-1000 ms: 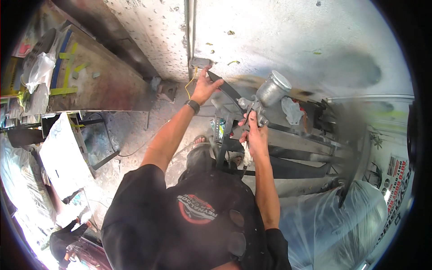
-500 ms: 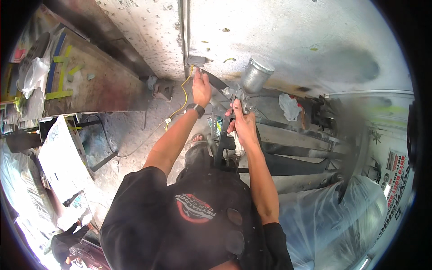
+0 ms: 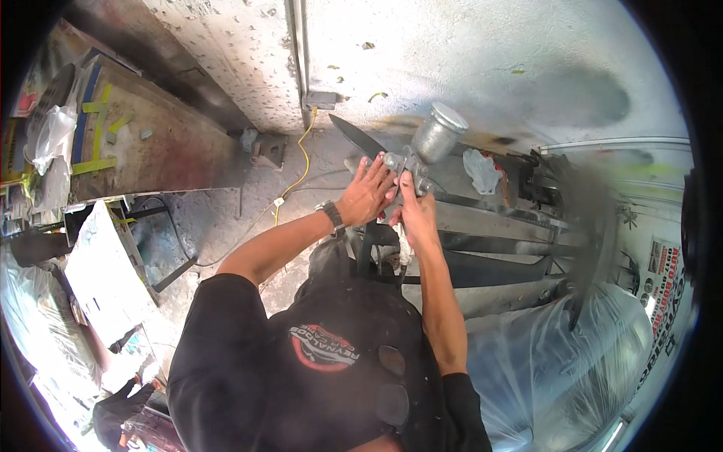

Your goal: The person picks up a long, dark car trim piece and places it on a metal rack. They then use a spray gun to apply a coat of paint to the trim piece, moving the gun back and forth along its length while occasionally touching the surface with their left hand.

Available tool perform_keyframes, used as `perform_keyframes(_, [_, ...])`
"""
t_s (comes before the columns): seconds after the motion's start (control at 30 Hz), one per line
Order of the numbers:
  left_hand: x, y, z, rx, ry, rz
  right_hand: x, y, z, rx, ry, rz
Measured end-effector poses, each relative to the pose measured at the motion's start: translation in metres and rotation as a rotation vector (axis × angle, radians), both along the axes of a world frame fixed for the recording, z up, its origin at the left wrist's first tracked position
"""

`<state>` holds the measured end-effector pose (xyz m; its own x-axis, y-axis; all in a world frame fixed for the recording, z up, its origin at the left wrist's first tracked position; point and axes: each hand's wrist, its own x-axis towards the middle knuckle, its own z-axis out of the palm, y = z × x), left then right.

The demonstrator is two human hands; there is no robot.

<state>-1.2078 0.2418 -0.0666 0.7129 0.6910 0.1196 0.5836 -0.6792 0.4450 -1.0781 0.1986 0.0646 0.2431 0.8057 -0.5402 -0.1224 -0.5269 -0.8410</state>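
Observation:
My left hand [image 3: 365, 192] lies with fingers stretched and a little apart, just left of the spray gun, apparently on a long dark strip [image 3: 348, 132] that points up toward the wall. My right hand [image 3: 414, 207] grips the silver spray gun [image 3: 410, 162], thumb up along its body. The gun's metal cup [image 3: 439, 132] rises at the upper right, with a pale wrapped hose fitting [image 3: 404, 242] below the grip. Dark metal bars [image 3: 493, 267] lie beneath and to the right. What my left fingertips touch is partly hidden by the gun.
A taped board [image 3: 143, 139] stands left, above white panels [image 3: 98, 267]. A yellow cord [image 3: 305, 162] runs from a wall box [image 3: 322, 100]. A plastic bag [image 3: 480, 169] lies beyond the bars, plastic-covered bulk [image 3: 550, 369] at lower right. Another person [image 3: 113, 414] is at lower left.
My left hand has come down from the strip's far end to beside the gun, its fingers now stretched out. My right hand with the gun has shifted slightly left.

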Motion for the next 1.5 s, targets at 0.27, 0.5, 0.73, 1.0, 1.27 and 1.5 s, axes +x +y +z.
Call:
perform_keyframes(0.27, [-0.047, 0.024, -0.019, -0.176, -0.493, 0.580, -0.033, 0.044, -0.010, 0.024, -0.064, 0.135])
perform_keyframes(0.5, [-0.053, 0.063, -0.020, -1.301, -1.507, 0.762, -0.043, 0.062, -0.017, -0.013, -0.054, 0.192])
perform_keyframes(0.73, [-0.053, 0.069, -0.024, -1.364, -1.573, 0.773, -0.051, 0.066, -0.022, 0.007, -0.071, 0.213])
perform_keyframes(1.0, [-0.054, 0.066, -0.015, -1.393, -1.588, 0.780, -0.055, 0.072, -0.024, 0.016, -0.072, 0.202])
perform_keyframes(1.27, [-0.057, 0.067, -0.015, -1.420, -1.636, 0.756, -0.051, 0.067, -0.024, 0.015, -0.116, 0.154])
perform_keyframes(1.5, [-0.054, 0.066, -0.015, -1.443, -1.658, 0.787, -0.045, 0.063, -0.022, 0.014, -0.106, 0.124])
